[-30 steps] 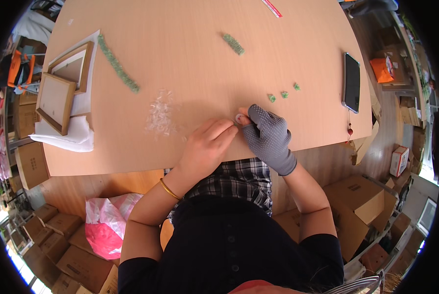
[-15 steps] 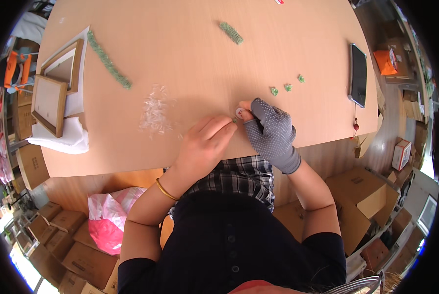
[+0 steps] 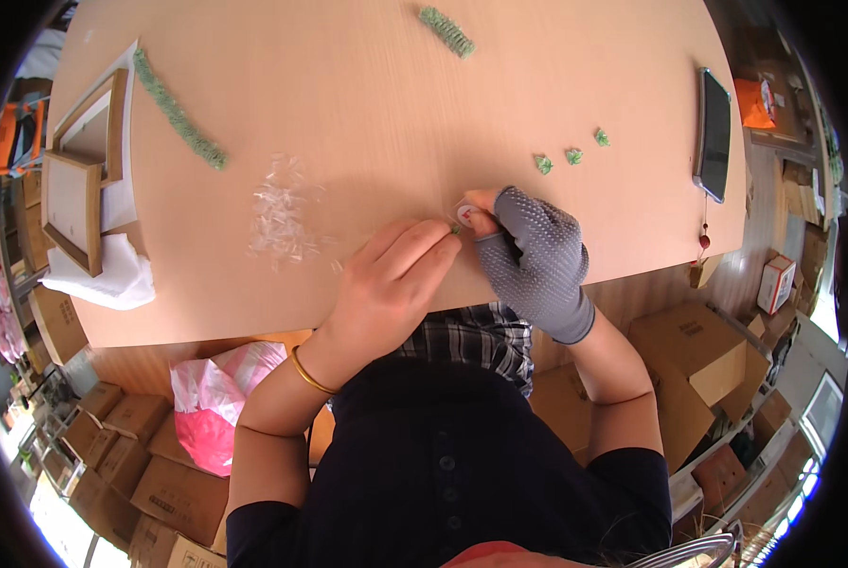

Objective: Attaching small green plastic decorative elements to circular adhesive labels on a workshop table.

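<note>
My left hand, bare with a gold bangle, is closed in a pinch on a tiny green piece that barely shows between the fingertips. Close beside it, my right hand, in a grey dotted glove with bare fingertips, grips a small round white disc with a red mark. The two hands almost touch near the table's front edge. To their left lies a loose pile of clear plastic strips. Three small green clumps sit in a slanting row beyond the right hand.
A long bristly green strip and a shorter one lie farther back. Wooden frames and a white cloth are at the left edge, a phone at the right. Cardboard boxes stand on the floor.
The view has shifted slightly, so things on the table appear spread farther outward. Both hands keep nearly the same pose and hold, with the disc tilted a little more into sight.
</note>
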Motion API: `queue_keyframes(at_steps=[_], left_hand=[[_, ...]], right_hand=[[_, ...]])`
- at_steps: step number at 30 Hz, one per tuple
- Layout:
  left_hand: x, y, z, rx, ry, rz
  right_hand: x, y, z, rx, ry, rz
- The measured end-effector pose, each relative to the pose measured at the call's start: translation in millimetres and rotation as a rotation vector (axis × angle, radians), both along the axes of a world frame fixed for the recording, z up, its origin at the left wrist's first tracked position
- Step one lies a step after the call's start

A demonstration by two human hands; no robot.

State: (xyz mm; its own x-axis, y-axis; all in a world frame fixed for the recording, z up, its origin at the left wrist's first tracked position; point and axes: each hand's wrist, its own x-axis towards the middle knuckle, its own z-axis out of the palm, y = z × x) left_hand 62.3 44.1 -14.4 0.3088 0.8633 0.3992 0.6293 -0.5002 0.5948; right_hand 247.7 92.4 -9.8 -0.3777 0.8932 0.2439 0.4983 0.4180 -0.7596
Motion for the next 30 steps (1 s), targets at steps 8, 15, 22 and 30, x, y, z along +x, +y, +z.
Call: queue_keyframes(at_steps=[8,15,22,30], left_hand=[[0.8,1.1,0.7,-0.019,-0.025,0.015],[0.6,0.5,0.3,-0.019,-0.029,0.022],[0.8,1.6,1.6,-0.018,-0.025,0.016],[1.4,0.9,2.5,-0.016,-0.024,0.026]], right_hand=[[0.6,0.3,0.2,-0.002,0.029,0.004],[0.4,2.9,2.3,0.007,0.026,0.038],[2.9,2.6,0.9,0.012,-0.004,0.059],[4.8,2.9,3.0,0.022,0.029,0.108]])
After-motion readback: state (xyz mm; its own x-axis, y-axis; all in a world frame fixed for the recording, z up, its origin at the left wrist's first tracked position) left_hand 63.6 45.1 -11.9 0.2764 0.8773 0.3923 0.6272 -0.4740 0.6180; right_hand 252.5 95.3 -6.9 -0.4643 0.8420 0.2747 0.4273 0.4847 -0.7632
